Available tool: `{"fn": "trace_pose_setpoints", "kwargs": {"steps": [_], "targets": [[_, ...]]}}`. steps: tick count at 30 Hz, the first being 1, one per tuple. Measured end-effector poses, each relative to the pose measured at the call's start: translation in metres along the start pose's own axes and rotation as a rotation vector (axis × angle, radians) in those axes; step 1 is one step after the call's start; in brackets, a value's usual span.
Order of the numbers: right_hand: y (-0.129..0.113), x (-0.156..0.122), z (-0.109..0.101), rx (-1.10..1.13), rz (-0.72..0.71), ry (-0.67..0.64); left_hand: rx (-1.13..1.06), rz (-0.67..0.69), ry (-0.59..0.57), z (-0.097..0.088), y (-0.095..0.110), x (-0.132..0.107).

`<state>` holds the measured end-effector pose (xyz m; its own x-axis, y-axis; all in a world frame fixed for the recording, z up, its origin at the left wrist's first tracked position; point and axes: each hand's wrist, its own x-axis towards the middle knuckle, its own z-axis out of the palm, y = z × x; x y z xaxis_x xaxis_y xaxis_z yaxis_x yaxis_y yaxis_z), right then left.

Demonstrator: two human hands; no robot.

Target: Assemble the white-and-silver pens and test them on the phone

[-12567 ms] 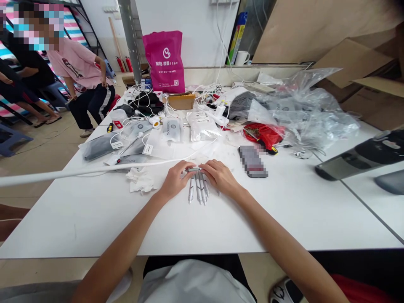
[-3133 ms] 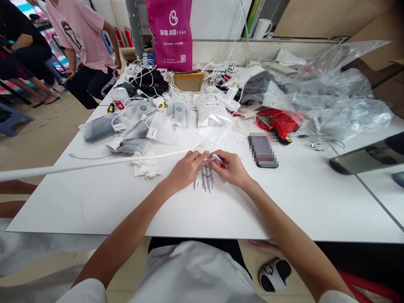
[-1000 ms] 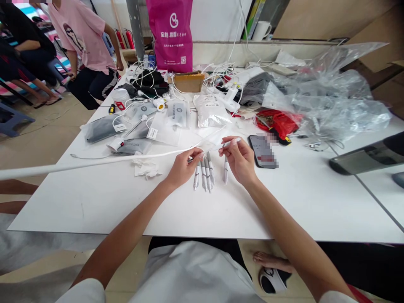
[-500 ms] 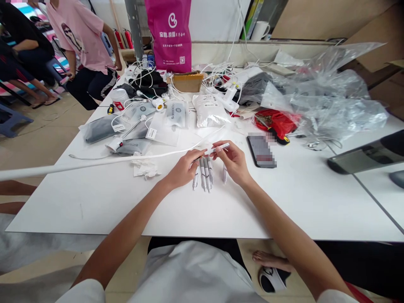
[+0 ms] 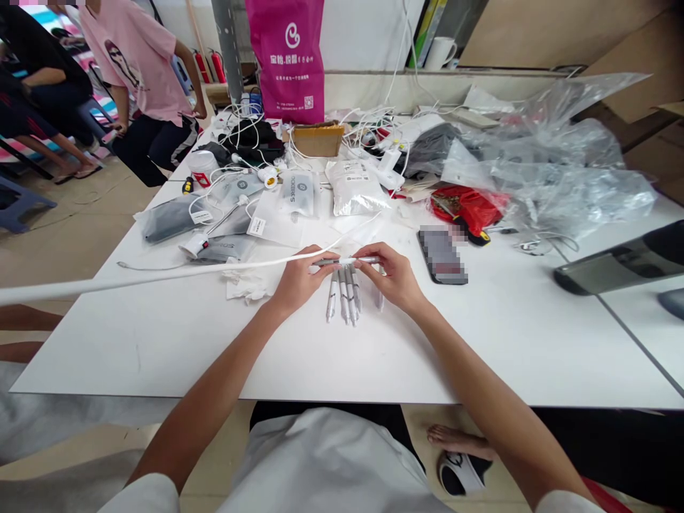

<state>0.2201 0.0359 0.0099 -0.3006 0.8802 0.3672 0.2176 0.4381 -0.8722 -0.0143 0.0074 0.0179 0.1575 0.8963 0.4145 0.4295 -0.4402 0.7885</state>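
Observation:
Near the middle of the white table (image 5: 481, 342), my left hand (image 5: 296, 281) and my right hand (image 5: 392, 274) each pinch one end of a silver pen (image 5: 345, 261) held crosswise just above the tabletop. Below it several silver pens (image 5: 345, 296) lie side by side, pointing toward me. One more pen lies partly under my right hand. A crumpled white tissue (image 5: 246, 283) sits left of my left hand.
A phone (image 5: 441, 253) lies right of my right hand. Behind are packets (image 5: 355, 187), white cables (image 5: 235, 167), a red pouch (image 5: 470, 205), clear plastic bags (image 5: 561, 171), a cardboard box (image 5: 319, 139) and a pink bag (image 5: 286, 53). A white cable (image 5: 107, 283) crosses left. People are at far left.
My right hand brought the pen it had lifted back down and left. My left hand came up and took its other end; the pen now lies crosswise between both hands.

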Motion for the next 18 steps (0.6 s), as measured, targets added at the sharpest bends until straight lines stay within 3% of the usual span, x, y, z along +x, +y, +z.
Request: {"fn": "trace_pose_setpoints", "kwargs": {"steps": [3,8,18], "targets": [[-0.0021,0.0001,-0.0047,-0.181,-0.096,-0.068,-0.022,-0.032,0.026,0.0003,0.0013,0.0002],[-0.0022,-0.0001,-0.0037,-0.216,-0.180,-0.155,-0.079,-0.120,0.028,0.0005,0.0043,0.0013],[0.0044,-0.0044,0.0010,-0.252,-0.228,-0.140,-0.096,-0.152,-0.021,0.0011,0.0066,0.0011]]}}
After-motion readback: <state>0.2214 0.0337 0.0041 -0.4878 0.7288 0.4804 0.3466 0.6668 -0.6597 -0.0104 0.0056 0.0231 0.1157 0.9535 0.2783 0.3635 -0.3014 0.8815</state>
